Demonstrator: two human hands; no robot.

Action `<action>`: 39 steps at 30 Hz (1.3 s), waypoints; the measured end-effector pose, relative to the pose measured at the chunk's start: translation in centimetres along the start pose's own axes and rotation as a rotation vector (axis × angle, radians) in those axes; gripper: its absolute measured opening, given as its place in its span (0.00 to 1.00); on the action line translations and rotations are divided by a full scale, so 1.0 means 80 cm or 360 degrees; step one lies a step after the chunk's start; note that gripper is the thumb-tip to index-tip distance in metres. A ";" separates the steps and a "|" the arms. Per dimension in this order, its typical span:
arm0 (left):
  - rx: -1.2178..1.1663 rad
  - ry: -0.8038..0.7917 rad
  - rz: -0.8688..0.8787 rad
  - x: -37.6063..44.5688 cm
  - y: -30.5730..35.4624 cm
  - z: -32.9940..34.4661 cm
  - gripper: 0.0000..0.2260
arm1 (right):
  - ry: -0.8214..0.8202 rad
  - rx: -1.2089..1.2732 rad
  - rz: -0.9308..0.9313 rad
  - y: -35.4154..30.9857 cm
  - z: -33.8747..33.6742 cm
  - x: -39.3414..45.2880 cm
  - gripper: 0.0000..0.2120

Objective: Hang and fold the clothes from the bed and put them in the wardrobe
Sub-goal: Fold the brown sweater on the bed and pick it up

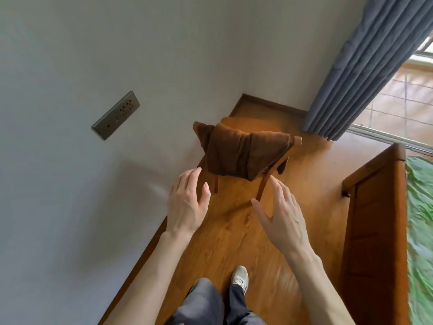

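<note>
Reaching with both hands spread wide and empty, left hand (187, 200) and right hand (282, 214); brown garment (241, 153) at twelve o'clock looks soft, limp; pinch its top fold.

- Brown soft cloth garment (241, 153), matt with a slightly fuzzy nap, draped over a reddish-brown wooden chair (261, 187) with smooth, lightly glossy legs and rail.
- Orange-brown wood-grain plank floor (234, 233), smooth with a soft sheen.
- Dark reddish wooden bed frame (372, 221), smooth and semi-glossy.
- Green crumpled cloth bedsheet (420, 219), matt.
- Blue-grey pleated fabric curtain (356, 73), matt and finely textured.
- Pale painted wall (117, 43), smooth and matt.
- Dark grey rectangular socket plate (116, 114), smooth; plastic or metal cannot be told.
- Grey cloth trousers (206, 303) and a white shoe (240, 276), both matt.
</note>
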State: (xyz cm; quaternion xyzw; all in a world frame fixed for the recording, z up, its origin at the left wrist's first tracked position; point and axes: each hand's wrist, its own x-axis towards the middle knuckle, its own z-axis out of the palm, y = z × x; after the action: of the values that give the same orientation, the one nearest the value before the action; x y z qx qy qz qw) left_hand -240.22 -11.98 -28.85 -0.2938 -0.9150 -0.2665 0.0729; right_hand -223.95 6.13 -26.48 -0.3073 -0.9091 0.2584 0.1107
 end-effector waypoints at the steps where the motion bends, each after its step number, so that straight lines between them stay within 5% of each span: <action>1: 0.0000 -0.0023 -0.0030 0.008 -0.006 0.011 0.21 | -0.0045 0.0006 0.0027 0.005 0.007 0.012 0.35; 12: -0.0128 -0.0261 -0.0328 0.083 -0.077 0.156 0.27 | -0.0378 0.0264 0.0352 0.063 0.128 0.145 0.40; 20: -0.0353 -0.0454 -0.0558 0.132 -0.114 0.257 0.28 | -0.0489 0.1225 0.1036 0.120 0.223 0.233 0.47; 26: -0.0452 -0.0531 -0.0665 0.144 -0.114 0.275 0.09 | -0.0391 0.1307 0.1076 0.119 0.239 0.234 0.35; 36: -0.0836 -0.0545 -0.1072 0.107 -0.096 0.170 0.18 | -0.0008 0.1419 0.1183 0.072 0.144 0.125 0.16; 39: -0.0920 -0.0479 -0.1088 0.110 -0.082 0.124 0.06 | 0.0116 0.1405 0.1130 0.056 0.103 0.110 0.11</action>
State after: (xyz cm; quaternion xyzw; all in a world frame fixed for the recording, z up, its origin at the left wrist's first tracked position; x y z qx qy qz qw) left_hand -250.97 -6.78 -37.59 -0.0195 -0.8480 -0.4734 -0.2373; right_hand -231.62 11.26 -35.46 -0.5275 -0.5513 0.6247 0.1662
